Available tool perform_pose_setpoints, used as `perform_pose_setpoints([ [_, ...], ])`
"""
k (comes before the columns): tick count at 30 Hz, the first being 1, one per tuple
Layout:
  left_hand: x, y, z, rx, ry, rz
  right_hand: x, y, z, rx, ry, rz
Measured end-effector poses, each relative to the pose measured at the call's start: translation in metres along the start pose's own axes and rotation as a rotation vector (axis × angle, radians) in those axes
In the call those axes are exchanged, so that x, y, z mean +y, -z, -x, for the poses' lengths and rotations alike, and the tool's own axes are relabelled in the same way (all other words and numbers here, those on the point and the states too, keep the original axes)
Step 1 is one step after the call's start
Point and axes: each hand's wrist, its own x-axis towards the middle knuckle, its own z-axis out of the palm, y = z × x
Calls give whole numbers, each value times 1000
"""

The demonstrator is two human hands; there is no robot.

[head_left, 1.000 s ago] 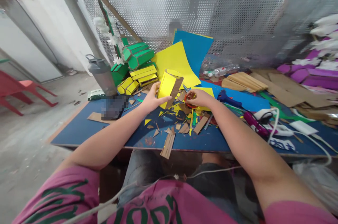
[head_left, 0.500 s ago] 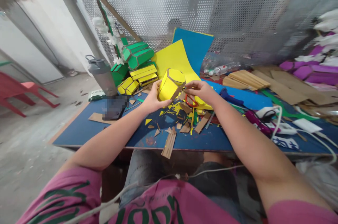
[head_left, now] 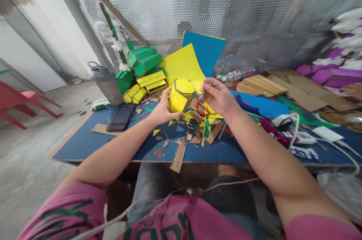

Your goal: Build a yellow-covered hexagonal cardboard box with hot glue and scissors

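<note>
My left hand [head_left: 164, 108] is closed round the left side of a yellow many-sided paper-covered box [head_left: 182, 95] with brown seams, held above the table. Just right of the box, my right hand [head_left: 216, 95] is raised with thumb and fingers pinched together; whatever lies between the fingertips is too small to make out. Below its fingers lie red-handled scissors [head_left: 202, 109]. Yellow paper snippets and cardboard scraps [head_left: 179, 153] are scattered under both hands on the blue table [head_left: 113, 151].
Yellow boxes [head_left: 151, 81] and green boxes [head_left: 145, 61] are piled at the back left, near a grey bottle [head_left: 104, 81] and a dark phone-like object [head_left: 121, 117]. Yellow sheet [head_left: 181, 63] and blue sheet [head_left: 205, 53] lean behind. Cardboard strips [head_left: 261, 85], cables and a power strip [head_left: 305, 137] lie right.
My right hand has drawn back from the box's right edge and lifted slightly. The box has tilted a little in my left hand. The whole view has shifted slightly.
</note>
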Motion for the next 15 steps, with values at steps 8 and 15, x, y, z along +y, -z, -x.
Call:
perform_pose_setpoints([
  [8,-4,-8,1,37,-119,-75,-14,-26,23,87,310,277],
  [15,-2,5,-1,128,-153,-240,-11,-31,27,-39,166,298],
])
